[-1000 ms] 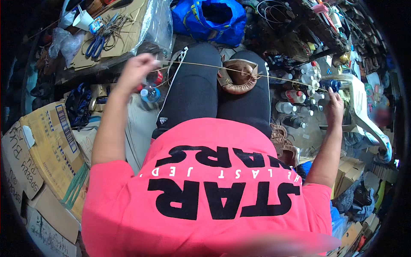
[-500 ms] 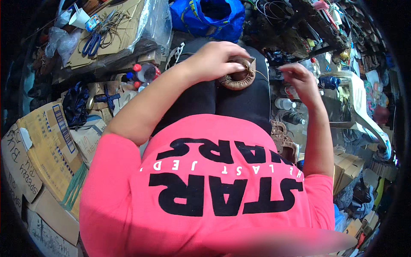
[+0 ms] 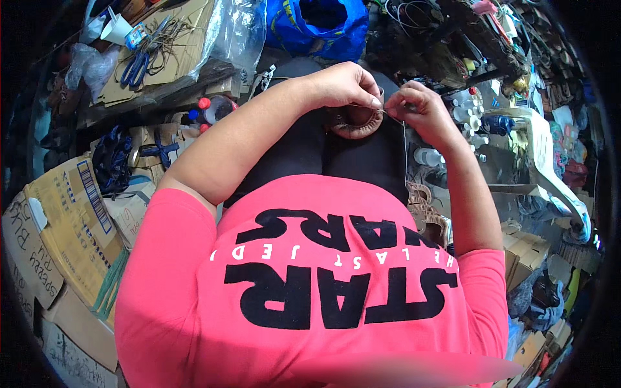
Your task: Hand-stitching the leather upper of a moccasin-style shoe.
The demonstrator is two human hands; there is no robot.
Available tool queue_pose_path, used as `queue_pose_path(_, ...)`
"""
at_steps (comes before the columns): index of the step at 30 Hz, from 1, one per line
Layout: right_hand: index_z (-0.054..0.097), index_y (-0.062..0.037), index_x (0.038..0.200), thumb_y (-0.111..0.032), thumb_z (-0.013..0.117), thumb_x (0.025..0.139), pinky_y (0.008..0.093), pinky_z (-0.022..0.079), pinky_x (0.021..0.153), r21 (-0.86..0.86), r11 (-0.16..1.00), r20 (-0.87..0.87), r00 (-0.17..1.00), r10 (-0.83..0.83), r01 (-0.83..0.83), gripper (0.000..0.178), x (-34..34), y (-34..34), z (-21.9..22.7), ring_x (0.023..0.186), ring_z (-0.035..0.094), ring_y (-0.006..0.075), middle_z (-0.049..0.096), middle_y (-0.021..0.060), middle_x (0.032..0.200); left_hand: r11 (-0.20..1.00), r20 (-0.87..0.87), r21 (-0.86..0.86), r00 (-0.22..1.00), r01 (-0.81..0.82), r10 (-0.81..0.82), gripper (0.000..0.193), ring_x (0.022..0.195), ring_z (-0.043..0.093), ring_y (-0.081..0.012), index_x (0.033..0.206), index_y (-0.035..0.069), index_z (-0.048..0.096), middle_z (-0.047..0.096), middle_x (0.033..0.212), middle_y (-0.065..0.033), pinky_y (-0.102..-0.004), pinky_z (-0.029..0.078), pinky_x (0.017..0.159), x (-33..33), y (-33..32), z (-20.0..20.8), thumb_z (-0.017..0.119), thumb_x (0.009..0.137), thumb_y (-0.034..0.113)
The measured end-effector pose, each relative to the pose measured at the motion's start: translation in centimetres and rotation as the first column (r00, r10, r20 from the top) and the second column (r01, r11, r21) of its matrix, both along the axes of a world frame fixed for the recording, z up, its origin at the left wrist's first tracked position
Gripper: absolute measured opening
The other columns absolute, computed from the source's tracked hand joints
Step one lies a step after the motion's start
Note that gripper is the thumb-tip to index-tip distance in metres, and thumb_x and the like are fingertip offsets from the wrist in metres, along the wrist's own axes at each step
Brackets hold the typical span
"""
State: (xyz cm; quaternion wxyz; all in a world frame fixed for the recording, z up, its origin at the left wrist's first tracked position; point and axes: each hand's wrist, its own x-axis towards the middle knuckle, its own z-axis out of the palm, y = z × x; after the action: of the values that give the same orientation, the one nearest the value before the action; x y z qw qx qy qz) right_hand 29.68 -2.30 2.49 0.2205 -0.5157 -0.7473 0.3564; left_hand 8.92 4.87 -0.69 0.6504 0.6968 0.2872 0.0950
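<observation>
A brown leather shoe [image 3: 354, 129] with a puckered, stitched rim rests on my dark-trousered thighs. Just above its rim, my left hand [image 3: 349, 85] is closed in a pinch, thumb against forefinger, on a thin thread. My right hand [image 3: 419, 111] pinches the same pale thread [image 3: 383, 110] at the shoe's right side. Only a short length of it shows between my fingertips; whether a needle is there is too small to tell. Part of the shoe's far side is hidden behind my left hand.
Ahead stands an open blue bag [image 3: 317, 32]. Blue-handled scissors [image 3: 137, 68] lie on cardboard at the far left. Bottles [image 3: 428, 156] and a white plastic chair [image 3: 543, 149] are on the right. Brown shoes [image 3: 430, 216] sit beside my right hip; cardboard boxes [image 3: 68, 213] stand left.
My right hand has moved left, from out beside the bottles to the shoe, and now pinches the thread. My left fingers have lifted from the shoe's opening into a pinch above its rim.
</observation>
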Motion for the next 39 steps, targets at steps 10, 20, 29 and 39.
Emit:
queue_pose_path(10,0.067,-0.0062,0.085,-0.001,0.069,0.074,0.0272,0.049,0.065,0.113,0.987,-0.064,0.992,-0.107,0.113,0.012,-0.7,-3.0,-1.3,0.076,0.061,0.0154,0.056,0.0056,0.079,0.941,0.047,-0.331,0.997,0.074,-0.062,0.03,0.083,0.06,-0.0106,0.108,0.001,0.065,0.067,0.094,-0.006,-0.0234,0.046,0.081,-0.6,0.0,-0.7,0.062,0.079,0.007)
queue_pose_path(20,0.066,-0.0077,0.085,-0.004,0.062,0.073,0.04,0.048,0.065,0.235,0.956,0.379,0.922,0.076,-0.176,0.014,-2.2,-2.5,2.7,0.076,0.06,0.0319,0.056,0.0116,0.081,0.937,-0.007,-0.323,0.99,0.133,-0.144,0.034,0.086,0.06,-0.0106,0.112,0.0,0.063,0.066,0.099,-0.0066,-0.023,0.046,0.082,-0.2,-0.2,-0.5,0.058,0.078,0.004)
queue_pose_path(29,0.069,-0.0093,0.083,-0.006,0.063,0.072,0.0377,0.048,0.067,0.093,0.939,0.438,0.861,0.259,-0.331,0.013,-2.1,0.0,1.9,0.078,0.059,0.0301,0.056,0.0117,0.077,0.937,-0.068,0.026,0.936,0.348,-0.345,0.032,0.08,0.058,-0.0104,0.109,0.001,0.062,0.065,0.09,-0.0021,-0.0251,0.046,0.075,0.0,0.2,0.3,0.062,0.077,0.005)
queue_pose_path(39,0.069,-0.0032,0.089,-0.004,0.071,0.073,0.0261,0.045,0.069,-0.197,0.977,0.09,0.991,0.1,-0.081,0.017,-1.6,-1.0,-0.7,0.076,0.057,0.0118,0.062,0.0048,0.077,0.984,0.061,0.171,0.996,0.046,-0.057,0.026,0.076,0.058,-0.0115,0.093,0.002,0.059,0.06,0.078,-0.0034,-0.0262,0.047,0.07,0.1,-0.3,-1.7,0.071,0.07,0.006)
